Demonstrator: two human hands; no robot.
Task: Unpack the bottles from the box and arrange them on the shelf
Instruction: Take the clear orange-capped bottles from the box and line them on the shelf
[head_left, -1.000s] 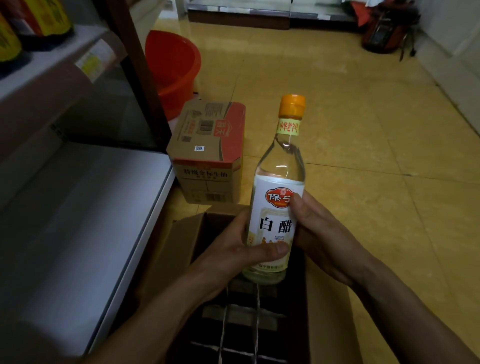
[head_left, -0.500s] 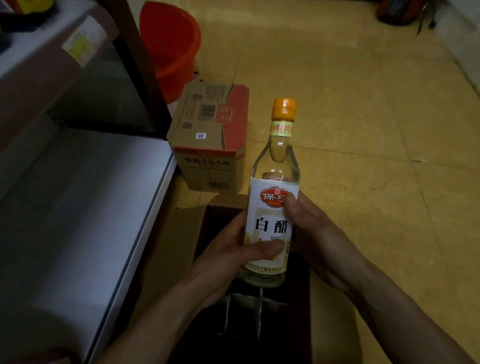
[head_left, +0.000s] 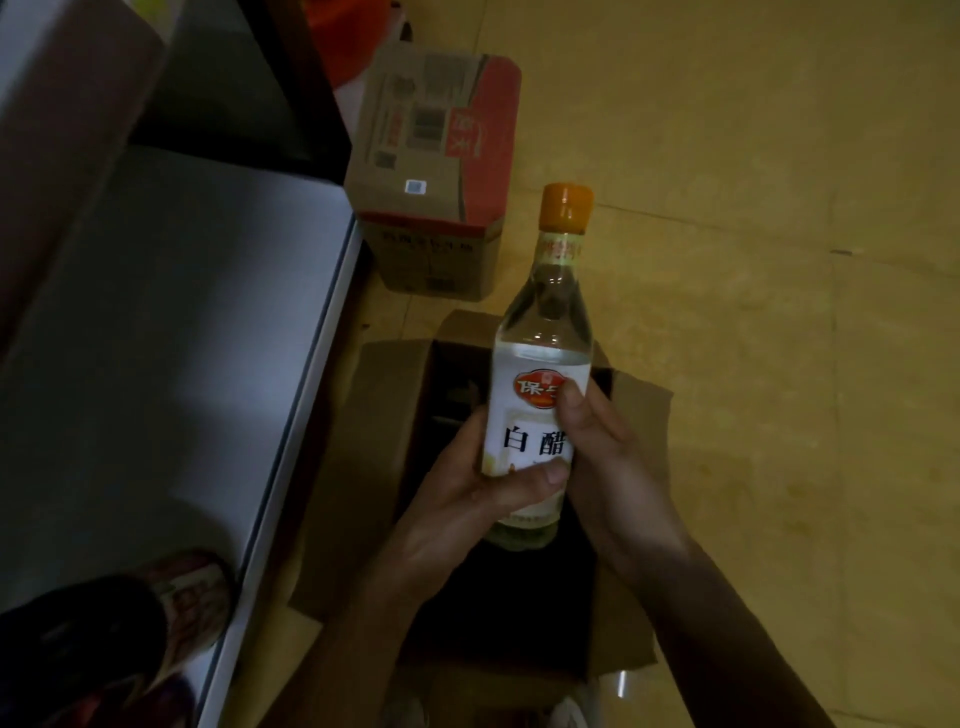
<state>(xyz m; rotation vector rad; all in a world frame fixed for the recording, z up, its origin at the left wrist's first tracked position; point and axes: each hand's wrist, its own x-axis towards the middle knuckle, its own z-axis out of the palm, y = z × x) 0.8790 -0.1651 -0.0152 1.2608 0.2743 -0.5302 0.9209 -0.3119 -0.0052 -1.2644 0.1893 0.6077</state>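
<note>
Clear glass with an orange cap, the one bottle (head_left: 540, 364) stands upright just above the open box (head_left: 387, 415), gripped as it was a second ago; only the view has dipped toward the white shelf (head_left: 182, 338). The left hand (head_left: 457, 514) wraps the lower label and the right hand (head_left: 613, 467) curls round the upper. It is out of the box but not yet shelved. There are two boxes, counting the sealed box (head_left: 436, 171) beyond, and one blurred container (head_left: 130, 634) on the shelf.

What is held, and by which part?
The vinegar bottle, by its labelled body: the left hand wraps the lower label, the right hand grips higher up.
</note>
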